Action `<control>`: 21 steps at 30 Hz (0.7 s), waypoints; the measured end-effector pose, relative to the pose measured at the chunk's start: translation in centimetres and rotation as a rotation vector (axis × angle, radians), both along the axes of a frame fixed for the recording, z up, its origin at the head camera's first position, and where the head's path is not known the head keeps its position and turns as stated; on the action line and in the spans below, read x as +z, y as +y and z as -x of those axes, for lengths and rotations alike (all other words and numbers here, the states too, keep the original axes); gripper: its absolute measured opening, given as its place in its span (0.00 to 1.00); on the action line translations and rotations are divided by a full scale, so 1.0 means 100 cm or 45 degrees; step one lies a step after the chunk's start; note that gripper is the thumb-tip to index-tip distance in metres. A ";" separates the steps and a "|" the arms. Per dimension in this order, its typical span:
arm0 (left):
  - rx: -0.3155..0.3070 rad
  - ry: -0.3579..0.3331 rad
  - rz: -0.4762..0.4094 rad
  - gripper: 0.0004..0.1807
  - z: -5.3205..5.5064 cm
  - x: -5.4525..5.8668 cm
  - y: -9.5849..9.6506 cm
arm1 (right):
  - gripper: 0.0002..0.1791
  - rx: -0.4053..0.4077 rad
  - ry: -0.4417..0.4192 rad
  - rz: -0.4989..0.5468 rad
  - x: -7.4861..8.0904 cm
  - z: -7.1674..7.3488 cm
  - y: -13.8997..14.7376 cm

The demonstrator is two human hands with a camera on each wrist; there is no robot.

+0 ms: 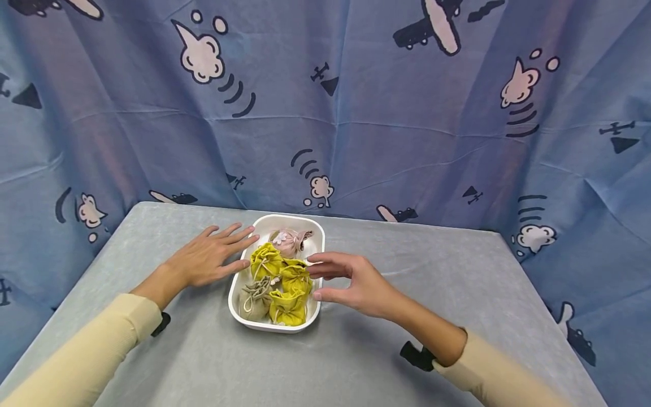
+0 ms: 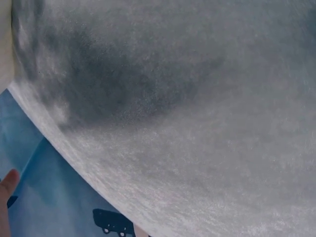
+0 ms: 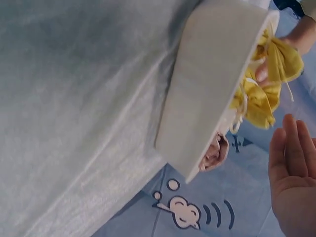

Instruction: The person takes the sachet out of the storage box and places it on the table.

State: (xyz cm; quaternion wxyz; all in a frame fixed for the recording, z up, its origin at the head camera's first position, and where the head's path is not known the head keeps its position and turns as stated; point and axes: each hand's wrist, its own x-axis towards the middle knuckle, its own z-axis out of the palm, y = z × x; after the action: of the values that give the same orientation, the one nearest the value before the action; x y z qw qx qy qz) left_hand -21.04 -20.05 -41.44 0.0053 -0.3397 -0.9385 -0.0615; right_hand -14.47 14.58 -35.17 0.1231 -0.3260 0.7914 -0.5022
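Between the hands on the table stands a white rectangular bin (image 1: 274, 327) with rounded corners. Inside it lie three yellow drawstring pouches (image 1: 287, 310), a pink pouch (image 1: 289, 242) at the far end and a grey-beige pouch (image 1: 254, 301) near the front left. My left hand (image 1: 208, 259) spreads its fingers at the bin's left rim, fingertips over the edge; contact is hard to tell. At the right rim, my right hand (image 1: 356, 285) has its fingers extended and thumb apart, close to a yellow pouch, gripping nothing. The right wrist view shows its straight fingers (image 3: 292, 148).
A grey cloth covers the table (image 1: 407, 254). Behind and beside it hangs a blue curtain (image 1: 325, 102) printed with planes and clouds. Dark wrist bands (image 1: 418, 356) sit below both sleeves.
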 end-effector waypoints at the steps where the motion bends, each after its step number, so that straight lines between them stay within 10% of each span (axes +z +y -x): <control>1: 0.001 0.001 -0.003 0.36 0.000 -0.001 0.000 | 0.31 0.017 -0.011 -0.001 -0.002 0.000 -0.002; 21: 0.033 -0.052 -0.057 0.37 0.000 -0.005 -0.003 | 0.32 0.143 -0.076 -0.093 -0.029 0.004 -0.033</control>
State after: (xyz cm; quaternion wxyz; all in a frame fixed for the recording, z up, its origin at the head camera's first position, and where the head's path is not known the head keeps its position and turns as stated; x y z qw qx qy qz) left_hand -21.07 -20.31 -41.97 -0.0056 -0.3261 -0.9411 -0.0892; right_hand -14.87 11.30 -38.04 0.1863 -0.3502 0.7857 -0.4748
